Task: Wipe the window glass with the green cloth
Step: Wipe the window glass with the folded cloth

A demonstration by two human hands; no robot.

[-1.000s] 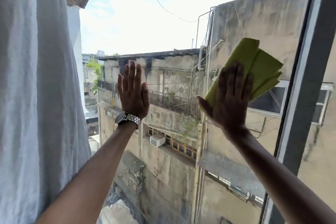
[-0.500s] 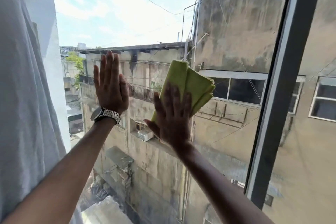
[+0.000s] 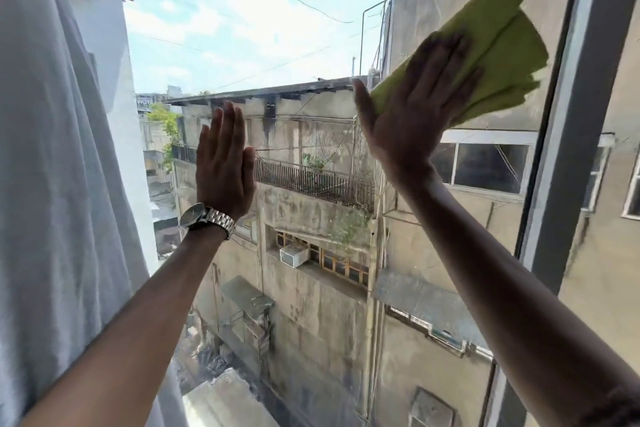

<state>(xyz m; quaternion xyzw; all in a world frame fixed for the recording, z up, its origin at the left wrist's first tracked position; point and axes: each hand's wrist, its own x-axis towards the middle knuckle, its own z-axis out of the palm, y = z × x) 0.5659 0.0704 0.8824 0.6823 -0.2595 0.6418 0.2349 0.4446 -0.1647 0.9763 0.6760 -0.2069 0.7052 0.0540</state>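
1. Head view: the window glass (image 3: 311,55) is being looked through from inside, and grey buildings and a cloudy sky are being seen behind it.
2. The right hand (image 3: 419,104) is being pressed flat, fingers stretched and close together, on the green cloth (image 3: 498,45), which is being held against the upper right part of the glass.
3. The folded cloth is being shown above and to the right of the fingers, just beside the dark window frame (image 3: 568,149).
4. The left hand (image 3: 223,163) is being laid open on the glass, lower and to the left, with nothing in it; a metal wristwatch (image 3: 207,218) is being worn on its wrist.
5. A white curtain (image 3: 59,166) is being seen hanging at the left edge.
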